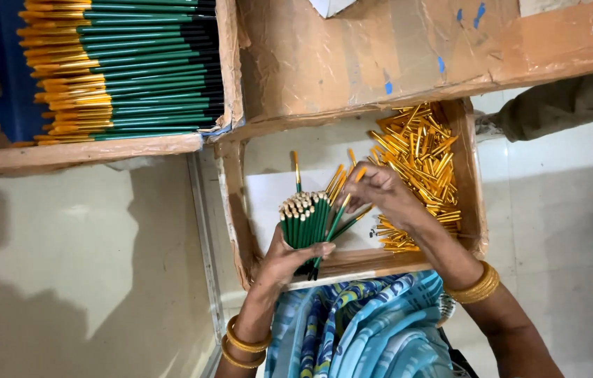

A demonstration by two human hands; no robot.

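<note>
Left hand point(289, 259): closed around a bundle of green pen barrels point(305, 218), upright, tips up, at frame centre. Right hand point(380, 190): at 2 o'clock of the bundle, fingers pinching a gold-tipped green pen point(342, 210) beside the bundle. Gold pen caps point(419, 157): heaped at 3 o'clock in a cardboard tray point(475, 182). Finished green-and-gold pens point(121, 66): stacked in a box at 10 o'clock.
</note>
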